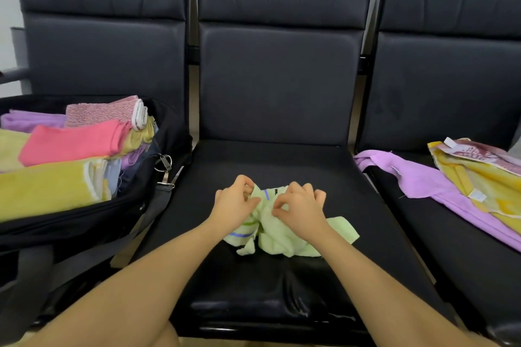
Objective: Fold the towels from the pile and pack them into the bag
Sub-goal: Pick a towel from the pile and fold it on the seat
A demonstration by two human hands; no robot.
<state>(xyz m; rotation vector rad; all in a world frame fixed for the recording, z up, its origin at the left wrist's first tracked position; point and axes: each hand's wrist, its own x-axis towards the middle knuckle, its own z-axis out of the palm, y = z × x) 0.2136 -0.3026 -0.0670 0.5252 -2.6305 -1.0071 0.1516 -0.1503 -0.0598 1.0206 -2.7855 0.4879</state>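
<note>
Bare forearms reached out over the middle black seat [282, 166]. On the left seat stood an open black bag [84, 217] holding folded towels [70, 144]: yellow, pink, lilac and a pink-patterned one. At centre, the left hand [235, 201] and right hand [300, 207] each pinched the crumpled pale green towel [282, 239] lying on the seat. On the right seat lay a pile: a lilac towel [423, 180] under a yellow one [485, 177], their small white tags unreadable.

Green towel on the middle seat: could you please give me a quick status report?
Left hand and right hand both pinching the crumpled light-green striped towel. Still unfolded on black middle seat. Open black bag at left, nothing in the way.
</note>
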